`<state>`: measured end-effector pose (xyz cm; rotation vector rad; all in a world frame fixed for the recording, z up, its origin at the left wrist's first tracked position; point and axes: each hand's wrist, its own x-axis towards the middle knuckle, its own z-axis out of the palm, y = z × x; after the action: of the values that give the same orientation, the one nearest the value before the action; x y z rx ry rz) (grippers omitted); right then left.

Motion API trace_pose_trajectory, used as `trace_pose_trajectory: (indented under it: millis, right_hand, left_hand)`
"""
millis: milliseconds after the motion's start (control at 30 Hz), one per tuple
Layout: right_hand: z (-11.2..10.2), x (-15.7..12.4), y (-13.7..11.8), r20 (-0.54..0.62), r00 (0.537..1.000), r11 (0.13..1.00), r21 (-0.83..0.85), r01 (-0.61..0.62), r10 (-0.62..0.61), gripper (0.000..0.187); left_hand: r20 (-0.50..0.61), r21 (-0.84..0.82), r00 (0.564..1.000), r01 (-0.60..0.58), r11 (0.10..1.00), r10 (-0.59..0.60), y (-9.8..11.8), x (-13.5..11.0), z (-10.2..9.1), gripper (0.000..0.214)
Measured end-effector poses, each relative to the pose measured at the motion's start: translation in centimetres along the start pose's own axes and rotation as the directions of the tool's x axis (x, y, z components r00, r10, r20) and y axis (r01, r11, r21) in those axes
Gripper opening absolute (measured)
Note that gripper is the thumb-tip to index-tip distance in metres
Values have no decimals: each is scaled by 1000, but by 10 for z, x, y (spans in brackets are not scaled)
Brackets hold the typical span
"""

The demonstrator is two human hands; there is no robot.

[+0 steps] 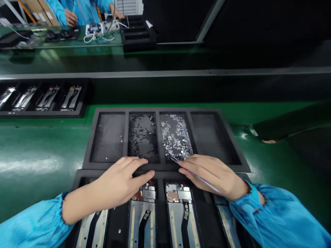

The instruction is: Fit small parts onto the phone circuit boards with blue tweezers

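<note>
My right hand is closed round a pair of tweezers. Their tip reaches into a compartment of small silvery parts in a black foam tray. Small black parts lie scattered in the compartment to its left. My left hand rests with thumb and forefinger apart, above the front edge of that tray. Below both hands, a second foam tray holds several opened phones, among them one phone right of centre and another partly under my left hand.
Another foam tray with phone assemblies sits at the left on the green bench. Across the bench, a person in a blue sleeve works beside cables and a power strip. A dark sleeved arm enters from the right.
</note>
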<state>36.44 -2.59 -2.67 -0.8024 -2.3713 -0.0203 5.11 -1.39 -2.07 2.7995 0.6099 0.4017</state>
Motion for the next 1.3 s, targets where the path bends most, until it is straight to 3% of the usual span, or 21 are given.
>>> trace_pose_trajectory:
  millis: [200,433,500,567,667,867,1033,1100,1200,1300]
  right_hand:
    - [-2,5,5,-19,973,968,106,-226,230,11]
    - [1,3,-2,-62,971,971,85,-223,229,17]
    - [1,4,-5,-76,952,952,95,-290,298,14]
    - [1,6,-6,-70,913,910,149,-388,401,7]
    - [-1,11,-2,-9,834,811,240,-534,552,24]
    - [-1,16,5,218,624,539,345,-769,751,43]
    - [1,20,5,263,552,437,389,-811,791,47]
    - [1,21,5,257,544,423,404,-811,798,47]
    - [1,18,6,211,569,445,435,-783,795,41]
    - [1,12,7,166,665,550,439,-711,728,30]
  left_hand:
    - [5,-10,1000,10,1000,-10,1,0,-1,42]
    - [20,-8,1000,22,1000,-22,2,2,-3,42]
    - [14,-6,1000,17,1000,-17,1,2,-3,42]
    - [3,-6,1000,12,1000,-12,1,1,-2,42]
    - [0,-8,1000,10,1000,-10,0,1,-1,41]
    - [19,-16,1000,14,1000,-14,0,1,-1,42]
    - [11,-7,1000,8,1000,-8,0,2,-1,41]
    - [12,-7,1000,9,1000,-9,0,2,-2,41]
    - [14,0,1000,13,1000,-13,-1,2,-1,41]
    - [23,5,1000,14,1000,-14,-1,2,-1,41]
